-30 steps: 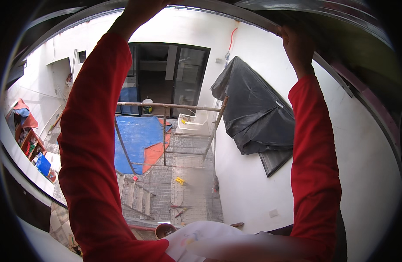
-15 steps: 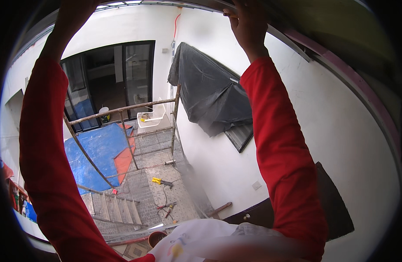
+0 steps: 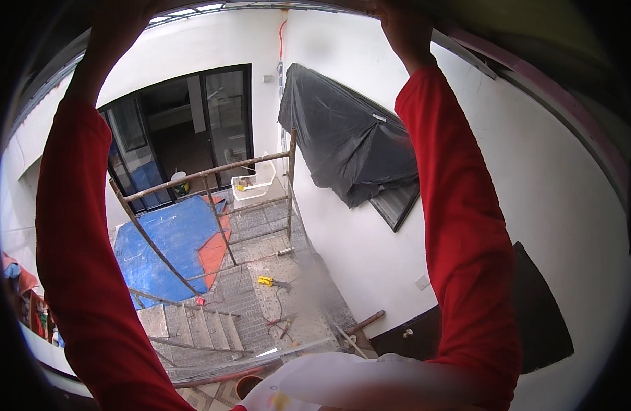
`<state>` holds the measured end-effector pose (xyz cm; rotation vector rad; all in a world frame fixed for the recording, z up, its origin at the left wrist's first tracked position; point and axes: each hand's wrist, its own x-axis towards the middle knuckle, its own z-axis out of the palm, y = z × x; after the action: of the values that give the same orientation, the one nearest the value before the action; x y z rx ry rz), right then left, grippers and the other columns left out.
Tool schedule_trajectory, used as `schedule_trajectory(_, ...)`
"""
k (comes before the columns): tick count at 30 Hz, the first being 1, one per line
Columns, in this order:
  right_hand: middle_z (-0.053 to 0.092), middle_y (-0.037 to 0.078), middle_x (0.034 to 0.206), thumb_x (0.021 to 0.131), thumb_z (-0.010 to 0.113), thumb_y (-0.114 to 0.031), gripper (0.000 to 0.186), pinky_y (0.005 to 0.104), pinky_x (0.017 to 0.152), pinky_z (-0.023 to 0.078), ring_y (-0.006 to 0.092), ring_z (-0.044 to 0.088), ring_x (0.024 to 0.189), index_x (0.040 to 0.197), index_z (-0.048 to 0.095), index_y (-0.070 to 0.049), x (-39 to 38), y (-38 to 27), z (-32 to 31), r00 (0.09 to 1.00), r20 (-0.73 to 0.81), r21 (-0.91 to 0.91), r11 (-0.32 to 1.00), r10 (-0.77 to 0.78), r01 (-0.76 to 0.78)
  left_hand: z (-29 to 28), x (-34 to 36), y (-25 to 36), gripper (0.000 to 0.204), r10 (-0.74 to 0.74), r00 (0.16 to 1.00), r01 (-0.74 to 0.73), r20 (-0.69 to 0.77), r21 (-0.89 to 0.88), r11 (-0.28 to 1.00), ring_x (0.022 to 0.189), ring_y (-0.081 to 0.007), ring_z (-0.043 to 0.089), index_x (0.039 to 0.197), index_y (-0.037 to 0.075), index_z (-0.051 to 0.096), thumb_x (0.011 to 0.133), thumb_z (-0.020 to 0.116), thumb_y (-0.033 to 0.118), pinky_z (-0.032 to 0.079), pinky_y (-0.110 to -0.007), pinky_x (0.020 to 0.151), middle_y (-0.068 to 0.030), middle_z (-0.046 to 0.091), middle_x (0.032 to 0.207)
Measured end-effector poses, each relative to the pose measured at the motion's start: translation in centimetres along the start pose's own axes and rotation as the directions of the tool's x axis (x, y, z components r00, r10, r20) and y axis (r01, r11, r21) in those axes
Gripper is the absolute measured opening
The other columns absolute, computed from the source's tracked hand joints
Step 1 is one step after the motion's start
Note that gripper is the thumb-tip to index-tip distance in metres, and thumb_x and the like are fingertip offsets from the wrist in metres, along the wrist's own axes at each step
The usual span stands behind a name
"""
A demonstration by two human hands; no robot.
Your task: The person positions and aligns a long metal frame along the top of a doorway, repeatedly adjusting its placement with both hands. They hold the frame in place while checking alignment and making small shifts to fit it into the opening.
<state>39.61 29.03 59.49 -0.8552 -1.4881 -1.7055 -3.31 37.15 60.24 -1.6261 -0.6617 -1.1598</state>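
Observation:
Both my arms, in red sleeves, reach up to the top of the view. My left hand (image 3: 125, 19) is at the upper left, against a dark overhead edge; its fingers run into shadow and out of the picture. My right hand (image 3: 406, 33) is raised at the upper right, beside a grey metal strip (image 3: 464, 53) that runs along the ceiling edge. Its fingers are also cut off at the top, so whether it grips anything is hidden.
Rusty scaffold rails (image 3: 212, 170) and metal steps (image 3: 204, 329) stand below me. On the floor lie a blue tarp (image 3: 161, 240) and a yellow-and-black tool (image 3: 267, 281). A white chair (image 3: 257, 183) stands near the sliding door (image 3: 226, 130). Black plastic sheeting (image 3: 349, 137) hangs on the right wall.
My right hand has moved slightly right, and its fingers have passed out of sight at the top. The room below has shifted a little rightward in view.

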Motion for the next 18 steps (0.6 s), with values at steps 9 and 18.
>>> schedule_trajectory(9, 0.070, 0.008, 0.080, 0.084, 0.067, -0.012, 0.003, 0.0431, 0.070, 0.052, 0.0299, 0.068, 0.078, 0.085, 0.070, -0.014, -1.4, 0.6, 0.9, 0.989, 0.065, 0.127, 0.982, 0.132, -0.140, 0.5, 0.0, -0.7, 0.033, 0.007, 0.998, -0.009, 0.068, 0.024, 1.000, 0.076, -0.0382, 0.066, 0.083, 0.011, 0.069, 0.093, 0.060, 0.041, 0.051, -0.050, 0.068, -0.0149, 0.068, 0.078)
schedule_trajectory(18, 0.072, 0.001, 0.091, 0.089, 0.067, -0.012, 0.022, 0.0329, 0.065, 0.057, 0.0215, 0.071, 0.080, 0.106, 0.069, -0.024, -2.5, 2.6, 1.9, 0.987, 0.138, -0.061, 0.995, 0.084, -0.077, -0.1, 0.3, -0.6, 0.032, 0.044, 0.996, -0.042, 0.077, -0.028, 0.999, 0.073, -0.0370, 0.066, 0.079, 0.008, 0.070, 0.093, 0.062, 0.036, 0.051, -0.048, 0.067, -0.0152, 0.068, 0.076)
